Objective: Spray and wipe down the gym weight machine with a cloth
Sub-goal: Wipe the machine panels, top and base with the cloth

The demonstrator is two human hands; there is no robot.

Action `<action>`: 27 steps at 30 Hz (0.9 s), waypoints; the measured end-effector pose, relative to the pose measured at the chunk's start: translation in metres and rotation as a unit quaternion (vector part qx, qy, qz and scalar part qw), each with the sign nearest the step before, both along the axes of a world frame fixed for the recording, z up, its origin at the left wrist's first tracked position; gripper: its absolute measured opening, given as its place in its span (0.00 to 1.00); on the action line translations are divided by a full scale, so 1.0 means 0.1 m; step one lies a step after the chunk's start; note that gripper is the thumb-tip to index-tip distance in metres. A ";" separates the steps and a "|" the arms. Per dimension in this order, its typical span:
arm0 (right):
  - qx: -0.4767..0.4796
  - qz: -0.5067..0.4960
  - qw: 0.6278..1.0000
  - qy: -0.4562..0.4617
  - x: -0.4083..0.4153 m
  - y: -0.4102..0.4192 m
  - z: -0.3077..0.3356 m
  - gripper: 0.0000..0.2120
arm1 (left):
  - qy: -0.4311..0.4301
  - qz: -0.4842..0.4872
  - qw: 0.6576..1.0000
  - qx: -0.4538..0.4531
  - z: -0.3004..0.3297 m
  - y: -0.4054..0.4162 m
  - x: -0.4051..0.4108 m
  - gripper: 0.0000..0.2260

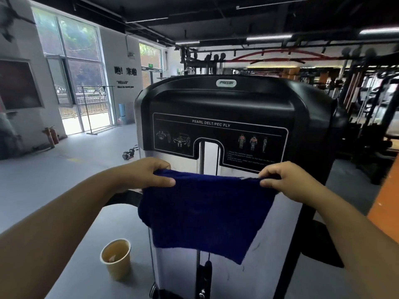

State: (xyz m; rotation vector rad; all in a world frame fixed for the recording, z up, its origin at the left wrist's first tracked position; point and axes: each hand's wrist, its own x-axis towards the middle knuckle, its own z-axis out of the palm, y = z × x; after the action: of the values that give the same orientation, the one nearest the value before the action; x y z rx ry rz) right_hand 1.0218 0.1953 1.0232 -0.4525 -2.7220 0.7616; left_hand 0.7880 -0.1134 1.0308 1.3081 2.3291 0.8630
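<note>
A dark blue cloth (203,214) hangs spread out in front of me, held by its top edge. My left hand (149,173) pinches the cloth's upper left corner. My right hand (285,180) pinches its upper right corner. Behind the cloth stands the weight machine (226,104), a black shroud over a silver tower, with a "PEARL DELT/PEC FLY" instruction panel (218,134). The cloth covers part of the tower's silver front and the slot in its middle. No spray bottle is in view.
A paper cup (116,257) with brownish liquid stands on the grey surface at lower left. Dumbbells (129,153) lie on the floor left of the machine. Racks and other gym machines (367,108) crowd the right. Windows and a glass door (79,83) are at far left.
</note>
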 end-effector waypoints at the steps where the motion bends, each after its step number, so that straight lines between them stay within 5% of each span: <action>1: -0.015 -0.015 1.000 0.018 -0.04 -0.03 -0.01 0.07 | -0.003 -0.001 1.000 -0.003 -0.02 -0.04 -0.05 0.09; 7: -0.135 -0.091 0.981 0.109 -0.35 -0.33 -0.11 0.08 | 0.024 0.033 0.999 -0.009 -0.15 -0.35 -0.48 0.04; 11: -0.289 -0.130 0.934 0.162 -0.54 -0.58 -0.23 0.12 | -0.185 0.042 0.978 0.083 -0.37 -0.62 -0.78 0.06; 15: -0.345 -0.183 0.902 0.183 -0.76 -0.84 -0.33 0.11 | -0.397 0.055 0.897 0.187 -0.58 -0.75 -0.98 0.10; 18: -0.387 -0.204 0.884 0.167 -0.93 -1.04 -0.43 0.10 | -0.480 0.076 0.846 0.221 -0.69 -0.73 -1.03 0.10; 24: -0.457 -0.194 0.858 0.133 -1.24 -1.56 -0.68 0.11 | -0.479 0.173 0.821 0.259 -0.82 -0.57 -0.90 0.07; 27: -0.508 -0.193 0.828 0.142 -1.35 -1.84 -0.77 0.09 | -0.385 0.204 0.865 0.249 -0.87 -0.49 -0.77 0.07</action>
State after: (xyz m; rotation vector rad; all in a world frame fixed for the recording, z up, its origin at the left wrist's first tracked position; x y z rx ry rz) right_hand 0.8863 0.0114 0.9458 -0.9519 -1.6474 1.9130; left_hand 0.7109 -0.1625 0.9438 0.4161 1.7714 1.8112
